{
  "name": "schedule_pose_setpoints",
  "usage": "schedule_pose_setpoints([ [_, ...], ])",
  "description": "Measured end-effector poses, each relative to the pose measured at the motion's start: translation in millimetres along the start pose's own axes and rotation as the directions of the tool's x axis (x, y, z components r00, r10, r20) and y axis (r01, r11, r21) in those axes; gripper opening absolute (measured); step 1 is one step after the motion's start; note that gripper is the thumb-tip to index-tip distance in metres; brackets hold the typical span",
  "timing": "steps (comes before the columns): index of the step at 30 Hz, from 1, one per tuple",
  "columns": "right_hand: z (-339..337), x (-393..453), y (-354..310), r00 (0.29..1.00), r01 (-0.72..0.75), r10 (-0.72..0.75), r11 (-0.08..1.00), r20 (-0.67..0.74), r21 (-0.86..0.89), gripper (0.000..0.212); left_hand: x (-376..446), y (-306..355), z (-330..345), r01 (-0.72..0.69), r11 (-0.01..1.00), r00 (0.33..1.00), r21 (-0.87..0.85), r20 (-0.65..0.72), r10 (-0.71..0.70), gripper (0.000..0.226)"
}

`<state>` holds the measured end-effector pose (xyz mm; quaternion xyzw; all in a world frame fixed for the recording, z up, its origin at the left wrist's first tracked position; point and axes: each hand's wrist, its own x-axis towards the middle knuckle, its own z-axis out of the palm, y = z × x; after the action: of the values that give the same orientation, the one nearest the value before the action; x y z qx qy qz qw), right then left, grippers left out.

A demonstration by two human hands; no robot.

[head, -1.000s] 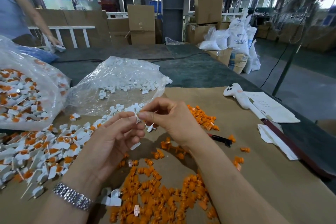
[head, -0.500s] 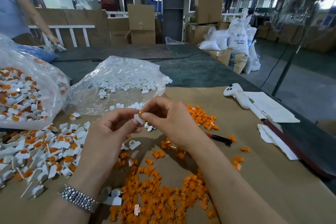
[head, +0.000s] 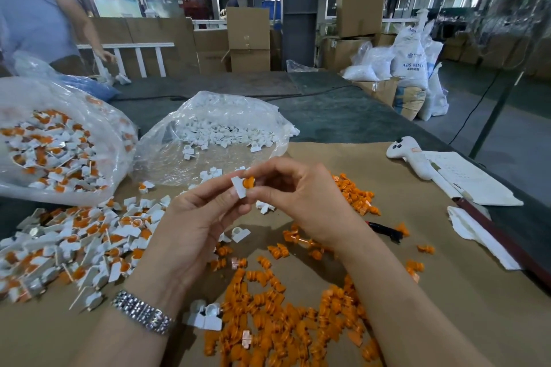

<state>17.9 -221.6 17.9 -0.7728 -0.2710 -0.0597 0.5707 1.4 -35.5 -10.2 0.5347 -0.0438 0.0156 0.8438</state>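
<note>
Now right hand (head: 301, 202) has brought orange plug (head: 249, 182) onto white clip (head: 238, 187).

Both forearms come in from the bottom edge & converge mid-frame. L hand (head: 190, 217): wrist bent up, thumb & index pinch a white piece (head: 238, 187). R hand (head: 301, 202): fingers curled, thumb & index tips pinch an orange plug (head: 249, 182) right against it. Fingertips of both hands meet, other fingers loosely bent.
</note>
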Motion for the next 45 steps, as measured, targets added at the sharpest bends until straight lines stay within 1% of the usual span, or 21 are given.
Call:
schedule_pose_setpoints([
  [6,-1,0,-2,0.999,0.037,-0.038,0.999,-0.011,-0.016,0.021,-2,2,-1,0.008,1.000,1.000,0.014,0.026,-0.009,0.028],
  [10,0,0,1,0.996,0.071,-0.077,0.989,-0.039,-0.131,0.023,-2,4,1,-0.003,0.999,1.000,0.054,0.028,0.002,0.028],
  [14,1,1,4,0.993,0.080,-0.096,0.971,-0.063,-0.223,0.024,-4,4,4,-0.027,0.994,1.000,0.103,0.001,0.027,0.030],
  [17,2,2,4,0.991,0.085,-0.109,0.962,-0.081,-0.259,0.024,-6,3,6,-0.062,0.989,0.997,0.132,-0.036,0.068,0.023],
  [20,2,2,4,0.987,0.102,-0.135,0.948,-0.092,-0.302,0.024,-7,4,7,-0.056,0.995,0.998,0.084,-0.030,0.059,0.016],
  [22,2,2,4,0.984,0.110,-0.149,0.938,-0.096,-0.327,0.024,-7,5,8,-0.035,0.998,0.999,0.058,-0.013,0.036,0.017],
  [26,7,1,4,0.974,0.159,-0.211,0.902,-0.086,-0.402,0.025,-7,6,8,-0.037,0.988,0.994,0.148,-0.092,0.051,0.026],
  [28,9,1,4,0.973,0.163,-0.215,0.901,-0.086,-0.403,0.025,-6,6,6,-0.027,0.980,0.991,0.198,-0.122,0.052,0.030],
  [29,9,2,5,0.974,0.158,-0.208,0.902,-0.084,-0.402,0.025,-6,6,5,-0.023,0.980,0.991,0.196,-0.127,0.048,0.030],
  [36,9,2,7,0.974,0.159,-0.211,0.895,-0.081,-0.416,0.024,-4,5,6,0.012,0.997,0.995,0.078,-0.099,-0.004,0.018],
  [38,9,2,7,0.974,0.161,-0.214,0.888,-0.076,-0.432,0.024,-4,4,7,0.005,0.996,0.996,0.092,-0.094,0.004,0.022],
  [41,10,2,7,0.977,0.161,-0.208,0.881,-0.057,-0.445,0.023,-4,2,7,-0.012,0.989,0.991,0.147,-0.133,0.032,0.029],
  [44,12,2,6,0.980,0.170,-0.200,0.874,-0.017,-0.455,0.024,-3,1,6,-0.016,0.981,0.988,0.195,-0.149,0.046,0.022],
  [45,11,3,6,0.984,0.156,-0.177,0.879,-0.003,-0.451,0.026,-2,0,5,-0.015,0.979,0.987,0.205,-0.156,0.048,0.021],
])
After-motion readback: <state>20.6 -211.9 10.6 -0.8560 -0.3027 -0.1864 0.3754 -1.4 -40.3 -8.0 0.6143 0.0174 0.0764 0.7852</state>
